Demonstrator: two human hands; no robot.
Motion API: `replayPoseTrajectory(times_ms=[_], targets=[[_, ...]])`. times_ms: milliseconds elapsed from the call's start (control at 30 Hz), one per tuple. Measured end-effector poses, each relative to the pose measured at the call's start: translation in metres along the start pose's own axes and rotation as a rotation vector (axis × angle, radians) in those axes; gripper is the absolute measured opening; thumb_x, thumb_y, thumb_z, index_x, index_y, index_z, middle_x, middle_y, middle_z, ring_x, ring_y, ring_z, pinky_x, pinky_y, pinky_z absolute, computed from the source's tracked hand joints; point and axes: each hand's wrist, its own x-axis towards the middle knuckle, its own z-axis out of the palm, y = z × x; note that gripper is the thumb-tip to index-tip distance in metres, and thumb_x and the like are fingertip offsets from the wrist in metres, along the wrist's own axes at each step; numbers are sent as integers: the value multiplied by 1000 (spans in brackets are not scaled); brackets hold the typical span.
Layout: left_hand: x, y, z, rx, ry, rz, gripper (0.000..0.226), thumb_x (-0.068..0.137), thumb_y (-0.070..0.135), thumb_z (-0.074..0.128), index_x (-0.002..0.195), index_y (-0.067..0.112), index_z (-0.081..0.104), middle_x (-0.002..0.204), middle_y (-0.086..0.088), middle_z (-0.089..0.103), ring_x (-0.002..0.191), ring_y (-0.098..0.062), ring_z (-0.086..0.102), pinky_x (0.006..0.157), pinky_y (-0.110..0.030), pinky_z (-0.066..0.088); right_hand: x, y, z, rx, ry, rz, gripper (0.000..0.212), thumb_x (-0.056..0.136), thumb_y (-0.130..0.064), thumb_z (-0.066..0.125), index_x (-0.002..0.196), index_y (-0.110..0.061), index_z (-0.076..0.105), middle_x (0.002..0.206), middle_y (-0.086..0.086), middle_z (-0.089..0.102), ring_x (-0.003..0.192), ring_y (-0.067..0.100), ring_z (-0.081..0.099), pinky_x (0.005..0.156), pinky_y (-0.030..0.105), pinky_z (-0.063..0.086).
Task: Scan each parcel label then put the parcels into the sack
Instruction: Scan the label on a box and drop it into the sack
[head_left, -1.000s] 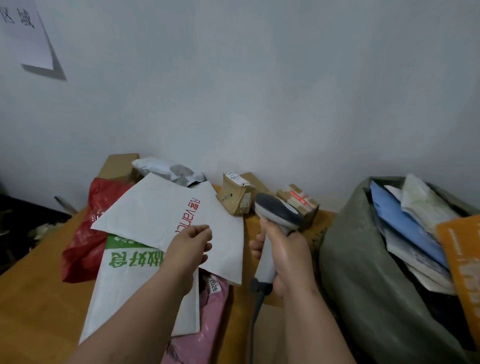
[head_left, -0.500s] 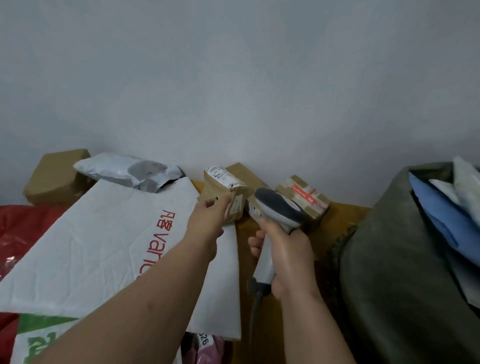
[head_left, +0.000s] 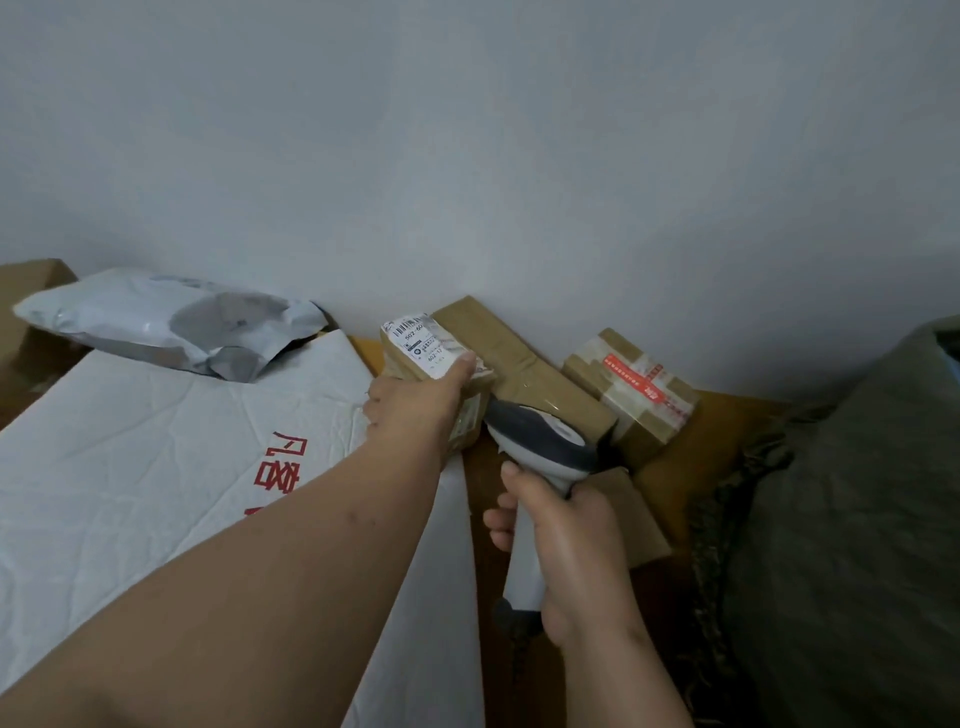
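Against the wall, my left hand (head_left: 415, 402) now grips the small labelled box (head_left: 441, 374), having left the white mailer (head_left: 171, 467) it pinched before. My right hand (head_left: 566, 545) still grips the scanner (head_left: 540, 447), just beside the box; the sack (head_left: 857, 519) stands at right.

We note two bare forearms in view, no sleeves reaching wrists. Left hand (head_left: 415, 405) bare: no glove, ring or watch that we see. Right hand (head_left: 566, 540) likewise bare, wrist unadorned. We spot few small dark marks along left forearm. Nails short where visible on right fingers (head_left: 501, 519).
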Motion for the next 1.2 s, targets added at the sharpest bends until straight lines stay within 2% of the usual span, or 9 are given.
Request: replayPoseTrajectory(times_ms=[167,433,567,633,733,833,933,1067,1200], targets=[[-6,-14,-3,-241,-100,117,47,80,30,80,110,21,45,99,5,58,86,-11,59,68,-31,53,-4,2,-2,30,31,13,19,86,-30,77,100,-21,67,72,-11,75,71,8,74,64,26,52],[-72,-32,-47,-213,-138,318,29,82,21,76,98,27,53,94,13,65,78,-4,69,50,-10,49,-36,-16,-28,159,73,-62,28,84,-32,76,107,-18,70,87,-2,77,79,12,75,72,31,54],[-120,-57,-80,-291,-263,270,29,82,20,77,104,24,58,96,7,73,78,-3,73,54,-13,52,-63,-30,-38,296,-11,-59,52,77,-32,80,126,-31,63,113,-4,72,103,17,71,86,35,54],[-144,-70,-92,-331,-343,241,31,82,16,76,109,19,60,98,3,76,82,-9,74,67,-24,56,-82,-36,-40,312,-103,-21,63,67,-42,78,127,-32,63,112,-2,74,101,20,72,78,36,56],[-177,-82,-109,-384,-410,261,40,81,14,75,115,20,56,102,3,76,89,-13,74,81,-35,52,-112,-39,-45,334,-236,-11,59,64,-44,77,120,-26,69,104,1,78,92,19,76,64,32,59],[-204,-88,-130,-410,-493,248,56,69,30,80,117,32,50,105,6,76,96,-16,71,87,-41,42,-140,-40,-50,337,-292,-57,49,66,-42,76,113,-30,73,105,1,77,96,20,75,68,33,58],[-223,-99,-151,-421,-512,254,62,64,36,78,119,34,49,107,5,75,102,-21,70,94,-47,46,-169,-41,-53,294,-307,-106,46,67,-42,74,113,-32,72,105,1,77,95,19,75,73,38,59],[-245,-109,-173,-556,-479,244,78,54,28,88,122,22,50,101,2,77,88,-15,75,65,-26,59,-203,-44,-57,214,-303,-151,54,64,-43,75,116,-27,70,107,4,77,97,24,75,83,47,61],[-261,-120,-195,-572,-381,270,73,51,34,84,115,16,54,90,4,77,76,-12,75,59,-25,56,-235,-39,-65,101,-259,-172,18,86,-24,74,103,-19,74,98,6,78,96,25,75,96,53,55]])
